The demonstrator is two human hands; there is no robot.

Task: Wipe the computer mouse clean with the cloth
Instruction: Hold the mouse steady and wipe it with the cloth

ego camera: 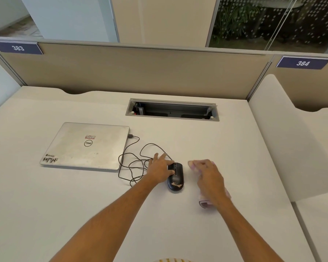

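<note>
Roughly lengthwise away, black mouse (175,176), nose toward partition (140,69); cloth (204,203) just right.

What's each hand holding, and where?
Right hand grips the pink cloth around its middle, both ends sticking out. Left hand holds nothing; its thumb touches the mouse on its left side.

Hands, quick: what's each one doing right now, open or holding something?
Left hand: open, fingers straight, thumb side touching the mouse.
Right hand: fingers curled over the cloth, holding it.
</note>
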